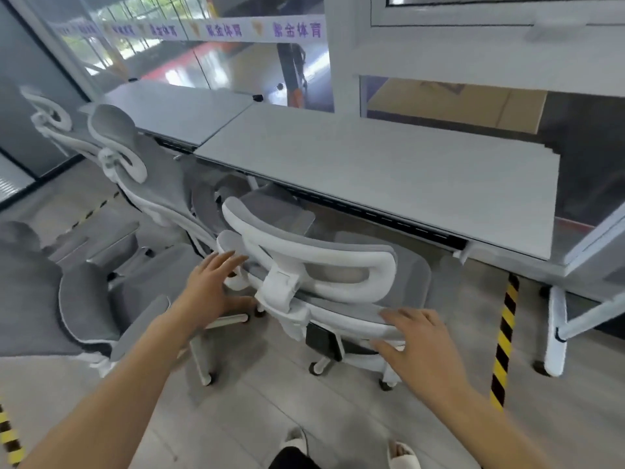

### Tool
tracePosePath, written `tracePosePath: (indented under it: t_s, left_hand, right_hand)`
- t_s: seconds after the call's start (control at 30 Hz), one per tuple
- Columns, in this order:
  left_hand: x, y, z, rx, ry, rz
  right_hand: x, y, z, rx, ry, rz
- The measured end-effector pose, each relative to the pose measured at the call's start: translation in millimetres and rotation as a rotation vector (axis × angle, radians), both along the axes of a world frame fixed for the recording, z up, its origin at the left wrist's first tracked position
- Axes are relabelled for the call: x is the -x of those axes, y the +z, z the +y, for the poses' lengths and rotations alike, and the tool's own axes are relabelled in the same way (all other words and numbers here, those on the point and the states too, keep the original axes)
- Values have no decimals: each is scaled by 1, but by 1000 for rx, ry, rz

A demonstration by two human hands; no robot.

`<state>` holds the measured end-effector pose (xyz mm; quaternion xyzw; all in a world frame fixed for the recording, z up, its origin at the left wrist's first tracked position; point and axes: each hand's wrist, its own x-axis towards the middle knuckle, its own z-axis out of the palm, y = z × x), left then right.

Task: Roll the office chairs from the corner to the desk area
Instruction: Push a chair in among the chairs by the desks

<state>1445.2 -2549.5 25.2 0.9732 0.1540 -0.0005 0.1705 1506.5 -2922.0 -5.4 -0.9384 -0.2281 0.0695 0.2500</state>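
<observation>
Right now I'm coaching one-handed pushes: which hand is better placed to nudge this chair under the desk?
Right. The right hand rests open on the backrest; the left hand hangs beside it.

Both forearms are bare, no sleeves, watch or rings showing. White open-toed slippers [402, 451] and dark trousers [291, 460] below.

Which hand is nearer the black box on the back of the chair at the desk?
Right. The right hand lies open over the backrest edge, just right of the black box. The left hand hovers open farther off, up left past the headrest bracket.
</observation>
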Motion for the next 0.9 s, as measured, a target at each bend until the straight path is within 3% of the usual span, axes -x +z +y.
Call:
tracePosePath:
  t_s: [0.33,0.73,0.9]
  left_hand:
    - [-56,-35,116,67,-378,-218]
    - [-27,-46,156,127,-349,-358]
    - [6,-46,157,125,-294,-315]
  right_hand:
    - [16,-4,74,-30,-291,-19]
    - [46,-1,122,-58,-409,10]
    - [60,-11,122,-93,-384,-9]
